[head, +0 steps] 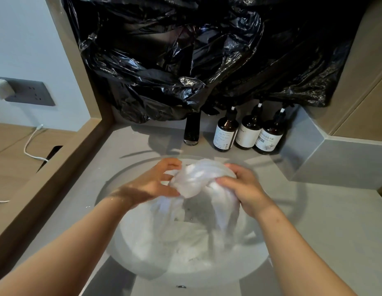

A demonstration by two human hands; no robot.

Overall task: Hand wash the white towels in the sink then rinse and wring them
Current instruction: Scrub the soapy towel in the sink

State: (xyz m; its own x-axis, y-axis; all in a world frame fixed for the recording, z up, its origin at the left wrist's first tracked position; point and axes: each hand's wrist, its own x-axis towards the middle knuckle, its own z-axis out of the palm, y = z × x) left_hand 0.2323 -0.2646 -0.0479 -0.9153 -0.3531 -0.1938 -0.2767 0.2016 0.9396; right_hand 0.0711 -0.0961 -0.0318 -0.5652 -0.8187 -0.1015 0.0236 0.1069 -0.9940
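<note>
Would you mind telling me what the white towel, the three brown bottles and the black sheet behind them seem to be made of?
The white towel: soft matte cloth, probably cotton terry; it twists into limp wet folds. The brown bottles: glossy amber glass or plastic, which one is unclear; light glints off their shoulders. The black sheet: thin glossy plastic film, crinkled with sharp highlights.

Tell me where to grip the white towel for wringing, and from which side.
Grip the twisted bunch of the white towel at its two ends, one from each side, as the left hand and right hand do. It lies crosswise above the sink, tails hanging down, so side grips can twist it.
</note>
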